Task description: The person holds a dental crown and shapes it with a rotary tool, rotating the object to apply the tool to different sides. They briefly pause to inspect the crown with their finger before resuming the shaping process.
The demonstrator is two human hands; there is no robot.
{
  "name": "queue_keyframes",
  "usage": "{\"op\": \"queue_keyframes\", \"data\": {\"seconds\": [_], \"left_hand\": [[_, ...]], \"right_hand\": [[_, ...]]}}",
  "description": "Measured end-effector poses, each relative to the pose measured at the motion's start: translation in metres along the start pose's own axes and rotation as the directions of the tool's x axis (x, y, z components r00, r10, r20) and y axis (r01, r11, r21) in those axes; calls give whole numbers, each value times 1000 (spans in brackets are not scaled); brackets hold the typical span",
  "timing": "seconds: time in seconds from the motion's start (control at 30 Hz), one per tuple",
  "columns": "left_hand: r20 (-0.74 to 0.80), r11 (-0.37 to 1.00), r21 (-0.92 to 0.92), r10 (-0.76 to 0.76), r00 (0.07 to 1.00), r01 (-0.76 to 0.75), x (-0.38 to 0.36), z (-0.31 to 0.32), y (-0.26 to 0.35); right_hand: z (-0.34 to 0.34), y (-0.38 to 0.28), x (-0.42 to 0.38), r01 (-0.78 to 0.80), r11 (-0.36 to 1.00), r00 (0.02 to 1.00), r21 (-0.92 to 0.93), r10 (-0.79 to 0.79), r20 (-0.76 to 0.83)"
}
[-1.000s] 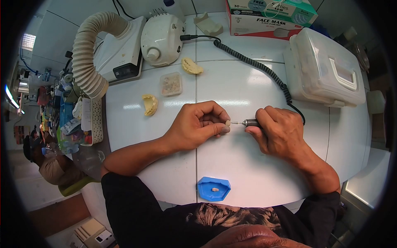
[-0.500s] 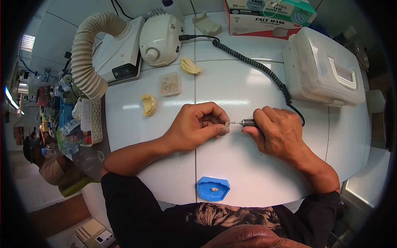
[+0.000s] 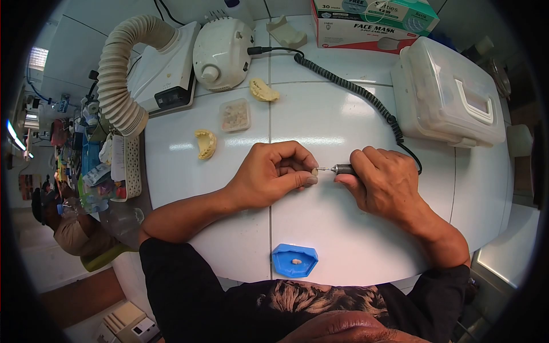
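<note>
The right hand (image 3: 377, 178) is sitting slightly farther left than a second ago, bringing the tool (image 3: 345, 169) closer to the piece (image 3: 314, 171); the left hand (image 3: 271, 174) is staying nearly where it was. At the centre of the frame, the left hand's grip is pinching the small pale piece between thumb and finger, above the worktop (image 3: 349, 240). The right hand's grip is closing around the tool, whose thin bit (image 3: 327, 168) is pointing left at the piece; whether the two are touching is too small to tell. A coiled cord (image 3: 363, 94) is running across the upper right. Toward the upper left, a hose (image 3: 111, 74) is arching beside a white unit (image 3: 223, 54). Left of centre, a yellow cast (image 3: 207, 144) is lying near a clear tub (image 3: 235, 130), with a second cast (image 3: 263, 90) resting above and right of the tub. A blue tray (image 3: 294, 273) is holding a pale lump (image 3: 297, 262) at lower centre. At upper right, a case (image 3: 440, 103) is standing below a mask box (image 3: 366, 33).
</note>
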State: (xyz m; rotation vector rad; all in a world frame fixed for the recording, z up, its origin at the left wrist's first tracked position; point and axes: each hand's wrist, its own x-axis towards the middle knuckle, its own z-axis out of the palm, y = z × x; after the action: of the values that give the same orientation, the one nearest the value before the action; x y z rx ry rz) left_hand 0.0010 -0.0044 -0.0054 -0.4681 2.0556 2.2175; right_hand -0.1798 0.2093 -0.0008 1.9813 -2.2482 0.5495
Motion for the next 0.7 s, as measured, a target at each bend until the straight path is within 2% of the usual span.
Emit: {"op": "queue_keyframes", "data": {"seconds": [0.7], "left_hand": [[-2,1000,-7,-7,1000,7,0,0,0]], "right_hand": [[0,1,0,8,1000,1000,3,-8,7]]}}
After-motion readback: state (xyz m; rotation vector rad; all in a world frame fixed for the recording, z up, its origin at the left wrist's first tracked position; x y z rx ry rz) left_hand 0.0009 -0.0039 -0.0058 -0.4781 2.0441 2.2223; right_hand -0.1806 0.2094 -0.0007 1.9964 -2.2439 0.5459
